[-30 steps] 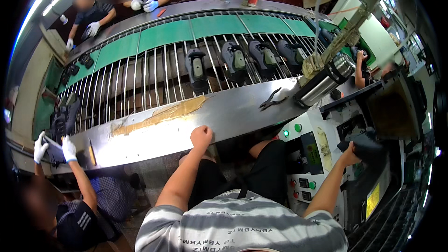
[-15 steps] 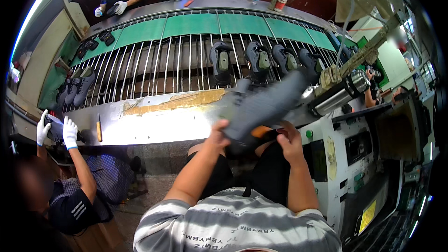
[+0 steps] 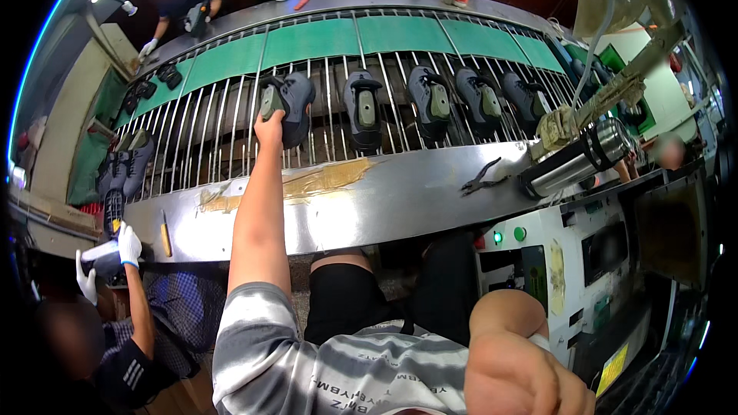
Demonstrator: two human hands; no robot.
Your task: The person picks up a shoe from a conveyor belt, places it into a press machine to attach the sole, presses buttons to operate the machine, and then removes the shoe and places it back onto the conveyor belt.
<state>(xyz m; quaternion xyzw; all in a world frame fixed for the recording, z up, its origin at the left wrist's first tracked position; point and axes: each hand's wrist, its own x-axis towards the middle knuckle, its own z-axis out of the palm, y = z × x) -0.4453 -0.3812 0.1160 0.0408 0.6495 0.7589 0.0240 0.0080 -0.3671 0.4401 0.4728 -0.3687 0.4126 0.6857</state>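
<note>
My left hand (image 3: pixel 269 127) reaches across the steel ledge and grips a dark grey shoe (image 3: pixel 298 104) by the green last (image 3: pixel 271 101) in its opening. The shoe is at the roller rack, left of another grey shoe (image 3: pixel 361 111) with a green last. My right hand (image 3: pixel 523 373) is raised close to the camera at the lower right. Its fingers are bent and partly cut off by the lower edge; whatever they may hold is hidden. Dark pliers (image 3: pixel 483 178) rest on the ledge, away from both hands.
More grey shoes (image 3: pixel 478 104) line the rack (image 3: pixel 207 119) on the right; several (image 3: pixel 138 150) stand at its left end. A steel flask (image 3: pixel 573 157) lies by a white machine (image 3: pixel 530 261). An orange-handled tool (image 3: pixel 165 234) lies near a gloved co-worker (image 3: pixel 127 323). Two people work across the rack.
The shoe has gone from in front of me to the rack in my left hand. My right hand has left it and come up toward the camera. Pliers now show on the ledge.
</note>
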